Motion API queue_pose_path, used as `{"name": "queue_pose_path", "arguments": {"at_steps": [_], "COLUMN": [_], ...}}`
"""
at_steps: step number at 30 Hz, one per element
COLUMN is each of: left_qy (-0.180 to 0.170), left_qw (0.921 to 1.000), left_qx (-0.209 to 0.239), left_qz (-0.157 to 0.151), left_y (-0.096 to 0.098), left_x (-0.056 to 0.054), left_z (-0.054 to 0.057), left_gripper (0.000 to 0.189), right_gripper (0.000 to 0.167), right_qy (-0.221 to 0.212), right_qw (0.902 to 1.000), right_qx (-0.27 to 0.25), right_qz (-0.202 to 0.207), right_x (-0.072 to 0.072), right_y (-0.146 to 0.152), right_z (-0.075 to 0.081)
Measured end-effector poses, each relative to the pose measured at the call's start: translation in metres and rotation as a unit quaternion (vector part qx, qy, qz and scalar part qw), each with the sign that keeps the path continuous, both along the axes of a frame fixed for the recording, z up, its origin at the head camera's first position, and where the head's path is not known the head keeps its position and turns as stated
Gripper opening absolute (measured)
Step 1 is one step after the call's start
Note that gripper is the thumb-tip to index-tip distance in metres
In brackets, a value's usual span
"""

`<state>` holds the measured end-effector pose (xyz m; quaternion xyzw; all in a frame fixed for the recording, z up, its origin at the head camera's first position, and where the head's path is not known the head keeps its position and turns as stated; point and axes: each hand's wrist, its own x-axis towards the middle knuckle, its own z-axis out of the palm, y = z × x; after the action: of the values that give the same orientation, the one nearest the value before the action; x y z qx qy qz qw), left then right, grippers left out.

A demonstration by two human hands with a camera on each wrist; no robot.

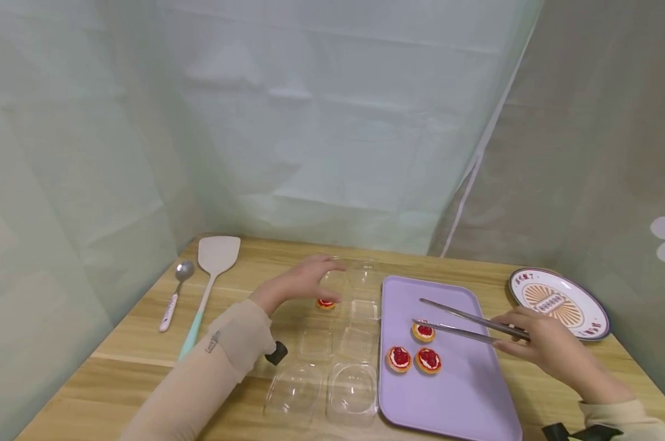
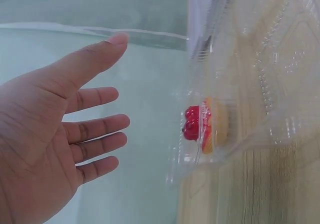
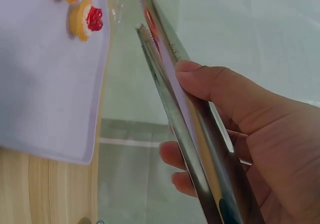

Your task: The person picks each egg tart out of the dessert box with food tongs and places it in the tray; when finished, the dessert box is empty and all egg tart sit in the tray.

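Note:
My right hand grips metal tongs between thumb and fingers. The arms of the tongs are spread apart over a lilac tray, with nothing between their tips. Three small fruit tarts with red topping lie on the tray, one partly behind the lower tong arm. Above the clear plastic container, my left hand is held with its fingers loosely extended, holding nothing. One tart sits in a compartment of that container, just below the left hand and apart from it in the left wrist view.
On the left of the wooden table lie a spoon and a pale spatula with a mint handle. A patterned plate stands behind the right hand. Cloth curtains enclose the back and sides.

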<state>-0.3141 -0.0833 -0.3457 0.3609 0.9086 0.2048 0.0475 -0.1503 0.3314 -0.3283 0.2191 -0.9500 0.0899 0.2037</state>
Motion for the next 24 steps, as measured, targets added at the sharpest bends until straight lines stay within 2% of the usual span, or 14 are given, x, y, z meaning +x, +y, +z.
{"name": "queue_pose_path", "arguments": {"at_steps": [4,10,19,24], "left_qy": [0.019,0.011,-0.014,-0.013], "left_qw": [0.9998,0.9993,0.9971,0.9972], "left_qx": [0.012,0.026,0.051,0.048], "left_qz": [0.001,0.024,0.055,0.056], "left_y": [-0.009,-0.022,-0.035,-0.041], "left_x": [0.004,0.007,0.002,-0.001], "left_z": [0.0,-0.006,-0.026,-0.036], "left_gripper": [0.07,0.074,0.077,0.074], "right_gripper": [0.031,0.03,0.032,0.031], "right_qy": [0.011,0.007,0.029,0.011], "right_qw": [0.9999,0.9998,0.9967,0.9976], "right_qx": [-0.004,-0.009,0.003,0.022], "right_qz": [0.007,0.019,0.076,0.065], "right_x": [-0.003,-0.013,-0.037,-0.049], "right_y": [-0.01,-0.028,-0.058,-0.074], "right_z": [0.001,0.005,0.004,0.004]}}
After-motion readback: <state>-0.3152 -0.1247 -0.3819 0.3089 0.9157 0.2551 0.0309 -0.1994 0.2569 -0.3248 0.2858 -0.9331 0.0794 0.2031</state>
